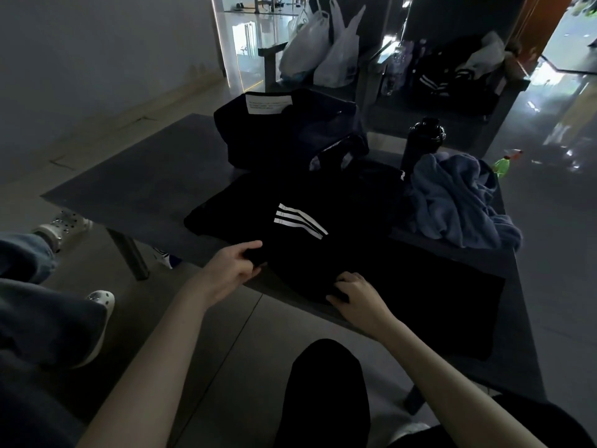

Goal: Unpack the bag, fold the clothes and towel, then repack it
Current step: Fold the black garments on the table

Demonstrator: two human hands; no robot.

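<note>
Dim room; glossy tiled floor [565,124], white wall [97,59], dark low table [135,176].

Both bare forearms outstretched, left hand [237,266] and right hand [357,294] pinching.

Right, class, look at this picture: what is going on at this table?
A person is working on a black garment with white stripes spread on a dark table. The left hand pinches its near edge, and the right hand grips the fabric close by. A dark bag sits behind it at the back of the table. A crumpled blue towel lies unfolded to the right, beside a black bottle.
</note>
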